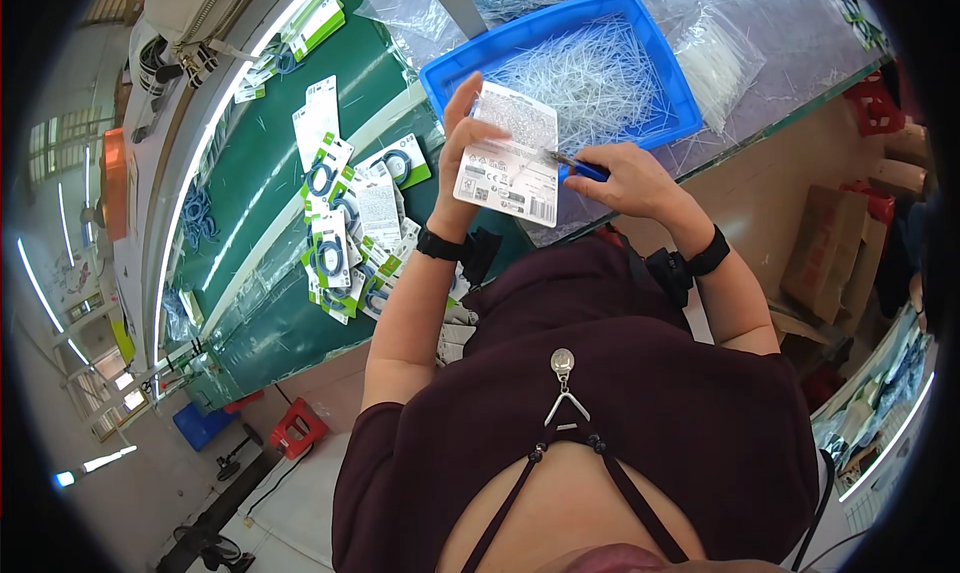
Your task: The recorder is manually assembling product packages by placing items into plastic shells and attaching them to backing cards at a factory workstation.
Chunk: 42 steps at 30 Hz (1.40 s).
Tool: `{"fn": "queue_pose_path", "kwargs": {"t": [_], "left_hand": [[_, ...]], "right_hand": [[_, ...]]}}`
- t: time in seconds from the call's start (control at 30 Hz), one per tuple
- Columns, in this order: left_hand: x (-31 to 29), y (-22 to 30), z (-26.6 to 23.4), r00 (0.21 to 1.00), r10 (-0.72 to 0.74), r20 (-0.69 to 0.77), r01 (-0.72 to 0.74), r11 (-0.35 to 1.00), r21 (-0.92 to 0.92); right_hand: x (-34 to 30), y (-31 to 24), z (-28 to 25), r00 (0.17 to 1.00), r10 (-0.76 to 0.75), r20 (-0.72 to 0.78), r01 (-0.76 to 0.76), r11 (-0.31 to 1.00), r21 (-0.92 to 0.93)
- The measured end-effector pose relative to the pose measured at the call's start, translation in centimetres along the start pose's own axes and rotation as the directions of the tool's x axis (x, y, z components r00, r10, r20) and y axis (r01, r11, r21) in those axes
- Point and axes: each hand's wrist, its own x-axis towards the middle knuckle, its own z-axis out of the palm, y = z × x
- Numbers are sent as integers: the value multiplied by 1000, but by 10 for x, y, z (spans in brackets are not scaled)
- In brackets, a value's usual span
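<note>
My left hand (pixel 462 158) grips a white printed package card (pixel 508 178) by its left edge, with its back face up. Closed round blue-handled cutting pliers (pixel 588 169), my right hand (pixel 632 181) is at the card's right edge. The metal tip of the pliers meets the card about midway along that edge; whether it is biting on anything is too small to tell. Just beyond both hands stands a blue tray (pixel 690 125), filled with thin clear plastic strips (pixel 590 78) that look like cable ties.
To the left, a pile of green-and-white cards with coiled blue cables (pixel 330 256) lies on the green table (pixel 255 188). A clear bag of strips (pixel 715 68) sits right of the tray. Cardboard boxes (pixel 822 258) stand off to the right, below the table edge.
</note>
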Motion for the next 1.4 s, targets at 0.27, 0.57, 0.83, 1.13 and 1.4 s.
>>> {"fn": "queue_pose_path", "kwargs": {"t": [0.27, 0.57, 0.83, 1.13, 1.4], "left_hand": [[-47, 4, 30, 758, -637, 144, 537, 482, -693], [-24, 6, 58, 754, -649, -103, 376, 554, -742], [-34, -19, 47, 757, -631, -169, 382, 638, -669], [-44, -10, 53, 873, -444, -199, 426, 896, -127], [-51, -18, 53, 865, -462, -196, 390, 864, -317]], "right_hand": [[9, 33, 31, 973, 230, 20, -217, 881, 421], [12, 5, 56, 955, 172, -240, -122, 971, 208], [-8, 28, 51, 850, 161, -502, 90, 894, 439], [24, 12, 45, 941, 62, -333, 73, 922, 379], [24, -6, 48, 947, 68, -315, 99, 868, 486]]}}
